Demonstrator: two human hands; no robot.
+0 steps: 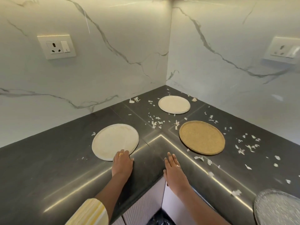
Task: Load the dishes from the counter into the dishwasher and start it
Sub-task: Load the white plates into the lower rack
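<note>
A dark corner surface [48,168] is seen from above, backed by marble walls [113,62] that meet at the far corner. Three plates lie flat on it: a cream plate [113,140] near left, a small white plate [174,104] far in the corner, and a tan plate [202,137] to the right of centre, all well apart from one another. A silver plate [279,208] is cut off by the near right edge of the view. The left hand [122,163] is laid on the near rim of the cream plate, fingers spread over the edge; its grip is loose and nothing is lifted. The right hand [174,168] is held flat and released over the inner corner of the surface, between the cream plate and the tan plate, touching neither. A ring is worn on each hand, and a yellow striped sleeve [90,213] shows at the near left. White scraps [155,123] are scattered over the surface, thickest between the three plates and to the right of the tan plate, with a few just beside the right hand. A socket [56,47] is set in the left wall and another socket [285,50] in the right wall. Ribbed cabinet fronts [142,208] are seen below the surface edge, with a dark bag [159,220] at the bottom between them.
</note>
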